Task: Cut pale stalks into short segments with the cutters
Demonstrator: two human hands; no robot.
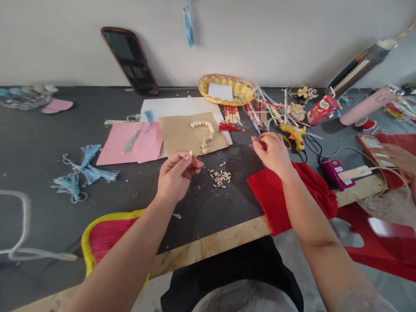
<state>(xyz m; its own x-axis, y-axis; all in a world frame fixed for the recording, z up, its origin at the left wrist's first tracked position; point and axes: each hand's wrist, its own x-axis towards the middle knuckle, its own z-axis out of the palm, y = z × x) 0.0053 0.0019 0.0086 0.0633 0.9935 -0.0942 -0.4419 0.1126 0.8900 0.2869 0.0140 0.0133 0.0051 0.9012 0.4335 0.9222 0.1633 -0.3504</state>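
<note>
Currently, the left hand (pixel 175 177), centre of frame, grasps 1 small pale piece (pixel 191 153) upright between thumb and fingertip. The right hand (pixel 274 152), right of centre, is closed at the fingertips on a red strand (pixel 261 143); its far end cannot be traced.

Done so far: 1 curved row of knobbly pale bits (pixel 211 130) lies on the brown card (pixel 177 132), upper centre. Whether the bits are joined or merely laid there: cannot tell. Unused: 1 loose pile of pale pieces (pixel 221 177), on the desk (pixel 201 216) just below the card. Judgement: work partly through; the row is formed, but the held piece is apart from it and the pile is unplaced. Share finished: not determinable.

Nearby: red tassel (pixel 229 126) at the card's right edge; yellow glue gun (pixel 294 133) above and right of the right hand; red cloth (pixel 276 195) beneath the right forearm. Left of frame: pink sheet (pixel 130 147) beside the card, blue tassels (pixel 87 169) lower left of it, both on the desk.
</note>
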